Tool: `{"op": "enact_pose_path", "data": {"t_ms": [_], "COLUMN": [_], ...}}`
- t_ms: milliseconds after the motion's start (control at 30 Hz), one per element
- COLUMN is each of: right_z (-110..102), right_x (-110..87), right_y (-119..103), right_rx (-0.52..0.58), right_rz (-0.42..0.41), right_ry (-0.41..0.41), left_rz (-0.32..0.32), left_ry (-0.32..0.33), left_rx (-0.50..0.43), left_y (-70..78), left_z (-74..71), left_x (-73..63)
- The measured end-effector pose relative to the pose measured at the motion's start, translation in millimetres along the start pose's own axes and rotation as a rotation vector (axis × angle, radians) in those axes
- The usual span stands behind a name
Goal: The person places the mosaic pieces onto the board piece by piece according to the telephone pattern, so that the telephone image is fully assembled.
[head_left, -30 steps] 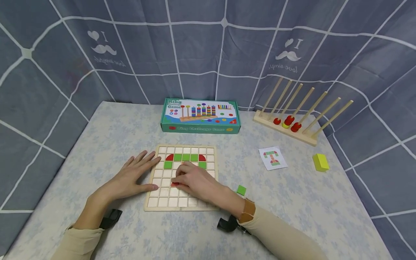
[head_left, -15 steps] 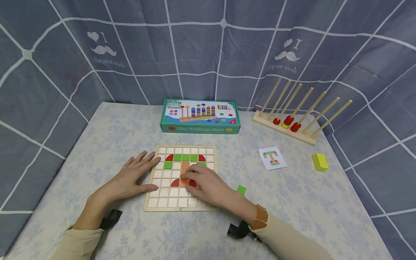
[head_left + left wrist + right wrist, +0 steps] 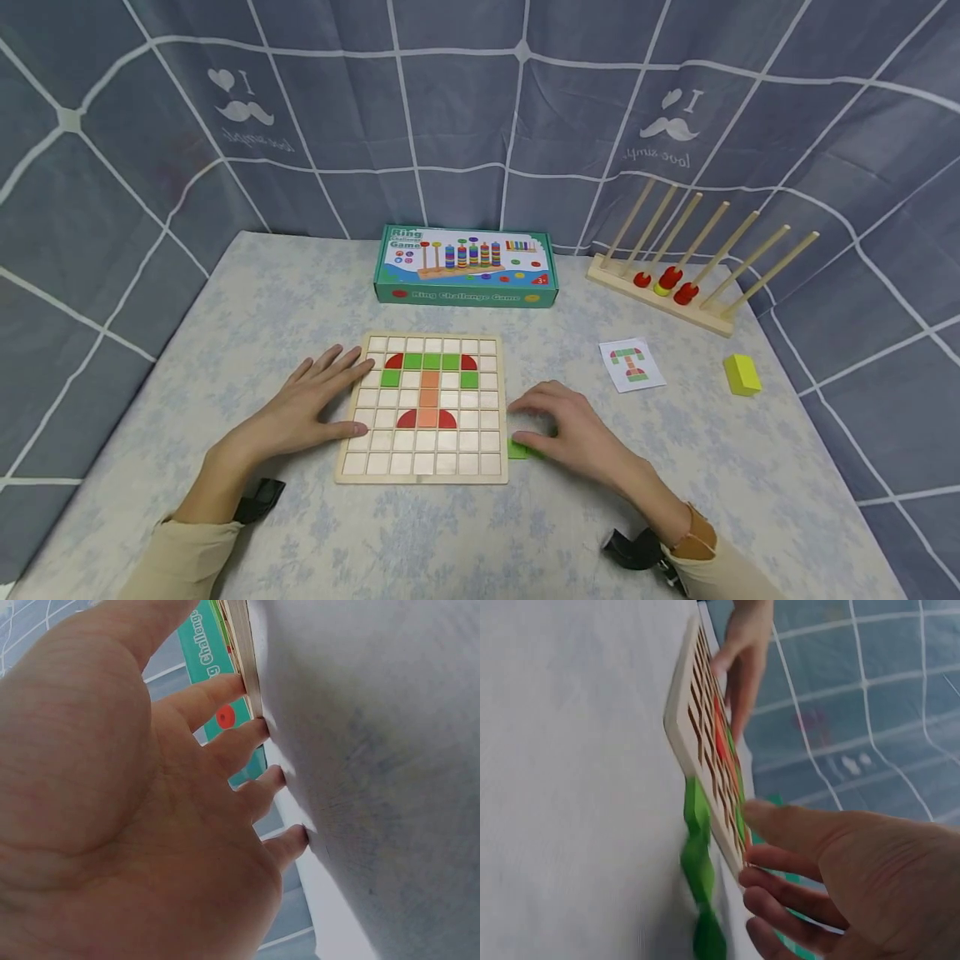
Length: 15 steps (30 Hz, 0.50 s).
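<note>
A wooden grid board lies on the table, with green tiles, red quarter-round tiles and a column of orange tiles set in its cells. My left hand rests spread at the board's left edge, fingertips and thumb touching the frame; in the left wrist view the fingertips meet the board's side. Just right of the board, my right hand hovers with loosely bent fingers and nothing between them. Loose green tiles lie under it beside the board, partly hidden by the thumb in the head view.
A pattern card lies right of the board, and a yellow block beyond it. The Ring Challenge Game box stands behind the board. At the back right is a peg rack with several red and yellow rings.
My right hand has left the board and moved right to the loose green tiles. The orange column and lower red tiles are now uncovered. My left hand stays in place.
</note>
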State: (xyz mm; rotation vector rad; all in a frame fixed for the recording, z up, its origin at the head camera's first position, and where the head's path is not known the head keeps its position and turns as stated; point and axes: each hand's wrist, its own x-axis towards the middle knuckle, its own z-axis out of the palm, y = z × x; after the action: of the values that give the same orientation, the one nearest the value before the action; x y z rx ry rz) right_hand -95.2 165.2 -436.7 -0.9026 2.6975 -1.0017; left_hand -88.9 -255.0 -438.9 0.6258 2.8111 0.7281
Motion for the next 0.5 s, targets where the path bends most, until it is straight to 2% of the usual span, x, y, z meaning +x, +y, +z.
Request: {"op": "enact_pose_path", "data": {"t_ms": [233, 500], "right_z": [-9, -26], "right_x": [-23.2, -38.4], "right_y": [19, 31], "right_rx": [-0.052, -0.028], "right_rz": [-0.055, 0.008], "right_ry": [-0.022, -0.092], "left_rz": [-0.004, -0.011], "left_ry": [-0.004, -0.015], "left_rx": [0.008, 0.004], "left_y": [1.5, 1.1], "left_z": [-2.9, -3.1], "left_x": [0.5, -0.8]}}
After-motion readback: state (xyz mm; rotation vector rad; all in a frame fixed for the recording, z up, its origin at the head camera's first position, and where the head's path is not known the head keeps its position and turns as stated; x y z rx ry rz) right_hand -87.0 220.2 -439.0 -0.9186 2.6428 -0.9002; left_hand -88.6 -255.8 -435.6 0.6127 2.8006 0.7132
